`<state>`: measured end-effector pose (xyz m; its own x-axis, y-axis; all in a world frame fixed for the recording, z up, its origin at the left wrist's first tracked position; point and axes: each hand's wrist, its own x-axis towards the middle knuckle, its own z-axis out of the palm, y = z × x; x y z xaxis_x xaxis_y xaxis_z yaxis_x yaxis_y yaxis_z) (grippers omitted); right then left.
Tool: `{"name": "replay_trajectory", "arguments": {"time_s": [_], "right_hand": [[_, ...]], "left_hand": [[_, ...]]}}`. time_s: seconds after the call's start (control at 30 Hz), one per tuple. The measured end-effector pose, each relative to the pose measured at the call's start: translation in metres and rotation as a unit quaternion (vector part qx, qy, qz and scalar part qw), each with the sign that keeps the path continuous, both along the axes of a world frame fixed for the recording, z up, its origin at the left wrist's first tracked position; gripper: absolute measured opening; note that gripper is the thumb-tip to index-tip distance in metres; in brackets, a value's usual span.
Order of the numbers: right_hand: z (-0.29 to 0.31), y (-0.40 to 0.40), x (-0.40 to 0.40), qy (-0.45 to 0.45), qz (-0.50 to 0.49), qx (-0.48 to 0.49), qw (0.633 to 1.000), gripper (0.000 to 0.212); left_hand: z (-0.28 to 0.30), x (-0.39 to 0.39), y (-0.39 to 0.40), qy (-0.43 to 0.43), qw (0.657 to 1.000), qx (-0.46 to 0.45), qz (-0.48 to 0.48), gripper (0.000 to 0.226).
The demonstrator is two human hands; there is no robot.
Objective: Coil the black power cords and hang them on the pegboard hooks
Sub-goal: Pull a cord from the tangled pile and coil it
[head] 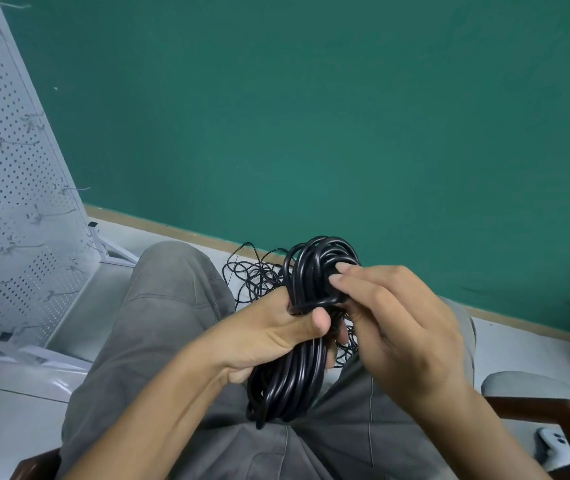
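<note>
A thick coil of black power cord point(297, 372) hangs over my lap in the middle of the view. My left hand point(276, 336) grips the coil around its middle, thumb pressed across the strands. My right hand point(394, 323) is at the coil's upper loops, fingertips pinching a strand that wraps across the bundle. The white pegboard point(10, 188) with several metal hooks leans at the far left. A loose tangle of thinner black cord point(256, 275) lies on the floor behind the coil.
I sit on a dark wooden chair point(550, 410), grey trousers filling the lower view. A green wall rises ahead above a pale floor. A grey shoe point(533, 384) and a small white device point(553, 441) lie at the right.
</note>
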<state>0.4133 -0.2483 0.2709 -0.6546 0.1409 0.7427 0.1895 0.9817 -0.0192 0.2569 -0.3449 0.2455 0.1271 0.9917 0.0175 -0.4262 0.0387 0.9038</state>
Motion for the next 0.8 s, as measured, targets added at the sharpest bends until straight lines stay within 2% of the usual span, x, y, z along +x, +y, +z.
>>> {"name": "replay_trajectory", "arguments": {"time_s": [0.17, 0.33, 0.43, 0.47, 0.7, 0.8], "right_hand": [[0.007, -0.001, -0.003, 0.014, 0.003, 0.044, 0.999, 0.020], [0.015, -0.002, 0.003, -0.027, -0.015, 0.035, 0.999, 0.017], [0.018, -0.001, 0.008, -0.074, 0.012, 0.038, 0.996, 0.017], [0.018, -0.002, 0.009, -0.081, 0.016, 0.043, 0.996, 0.017], [0.010, -0.004, 0.010, -0.074, 0.024, 0.028, 0.997, 0.018], [0.013, 0.000, 0.007, -0.068, -0.021, 0.035, 0.997, 0.017]], "left_hand": [[0.000, -0.006, -0.002, 0.010, 1.000, 0.008, -0.017, 0.091], [-0.002, -0.003, -0.002, -0.003, 1.000, 0.013, -0.013, 0.091], [-0.003, -0.002, -0.002, -0.015, 1.000, 0.023, -0.005, 0.068], [-0.003, -0.002, -0.002, -0.014, 1.000, 0.023, -0.004, 0.068], [-0.005, 0.001, -0.002, -0.008, 1.000, 0.006, -0.014, 0.072], [-0.007, 0.003, -0.002, 0.030, 0.999, 0.013, 0.017, 0.064]]}}
